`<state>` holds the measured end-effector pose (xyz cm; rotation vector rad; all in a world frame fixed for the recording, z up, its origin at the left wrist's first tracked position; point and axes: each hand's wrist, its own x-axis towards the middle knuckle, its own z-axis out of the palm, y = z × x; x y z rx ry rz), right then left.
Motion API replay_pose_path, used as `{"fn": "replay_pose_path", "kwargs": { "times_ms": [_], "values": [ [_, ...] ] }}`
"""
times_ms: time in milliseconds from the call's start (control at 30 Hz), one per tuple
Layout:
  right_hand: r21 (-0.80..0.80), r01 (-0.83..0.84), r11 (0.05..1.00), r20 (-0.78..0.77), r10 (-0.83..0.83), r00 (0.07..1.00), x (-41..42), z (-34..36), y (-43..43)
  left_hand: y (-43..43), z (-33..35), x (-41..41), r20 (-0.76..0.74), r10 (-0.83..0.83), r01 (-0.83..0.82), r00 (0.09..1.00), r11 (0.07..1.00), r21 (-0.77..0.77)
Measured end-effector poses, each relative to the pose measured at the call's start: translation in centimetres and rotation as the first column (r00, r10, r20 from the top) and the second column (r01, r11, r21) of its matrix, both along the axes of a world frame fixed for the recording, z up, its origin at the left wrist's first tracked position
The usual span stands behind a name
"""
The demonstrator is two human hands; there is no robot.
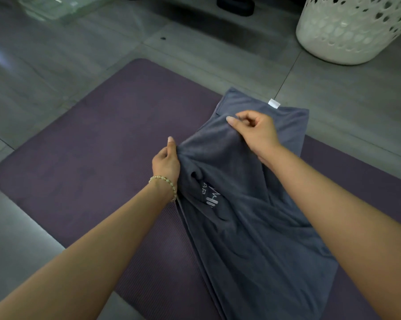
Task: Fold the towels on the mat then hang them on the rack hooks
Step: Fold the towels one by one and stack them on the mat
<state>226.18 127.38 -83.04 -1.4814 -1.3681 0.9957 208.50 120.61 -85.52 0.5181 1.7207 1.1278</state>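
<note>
Looking across from the left: the purple mat (79, 158) lies on the grey tiled floor (56, 65), with its left part bare. The left hand (166, 166), a bead bracelet (165, 183) at its wrist, pinches the left edge of the grey towel (252, 239), fingers curled round a gathered bit of cloth. The towel lies lengthwise along the mat's right part, rumpled and doubled in loose layers, with printed lettering showing near the left hand. Its far end runs over the mat's far edge onto the floor. The right hand (257, 132) pinches a raised fold near that far end, thumb and forefinger closed on cloth. The two hands are apart, the lifted fold between them. A white label (274, 103) sits on the towel's far edge, just beyond the right hand. A white perforated basket (347, 31) stands on the floor well beyond the mat's far right corner.

Assessment: folding is in hand and incomplete; the layers are uneven and no neat bundle is formed. Only this one towel is in view, and whether others wait cannot be told. No rack or hooks appear, so hanging is judged wholly outstanding.
</note>
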Motion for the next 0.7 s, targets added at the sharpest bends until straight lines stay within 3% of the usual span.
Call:
{"fn": "replay_pose_path", "kwargs": {
  "times_ms": [100, 233, 467, 600, 700],
  "values": [
    [-0.012, -0.016, 1.000, 0.254, 0.019, 0.967, -0.8, -2.1, 1.5, -0.2, -0.4, 0.2, -0.082, 0.063, -0.066, 0.995, 0.997, -0.034],
    [-0.054, -0.075, 0.996, 0.287, 0.088, 0.954, -0.8, -3.0, 0.6, -1.1, -0.4, 0.2, -0.147, 0.126, -0.128, 0.981, 0.992, 0.000],
    [-0.079, -0.074, 0.994, 0.027, 0.076, 0.997, 3.0, 3.9, -7.7, -3.2, 4.1, 1.8, -0.163, -0.116, 0.149, 0.980, 0.967, 0.207],
    [-0.123, -0.200, 0.972, -0.024, 0.199, 0.980, 5.6, 10.9, -13.5, -4.9, 10.0, 3.6, -0.201, -0.447, 0.490, 0.871, 0.802, 0.341],
    [-0.096, -0.334, 0.938, 0.023, 0.337, 0.941, 7.6, 16.4, -16.5, -6.1, 15.3, 5.0, -0.213, -0.720, 0.742, 0.660, 0.581, 0.335]
  ]
}}
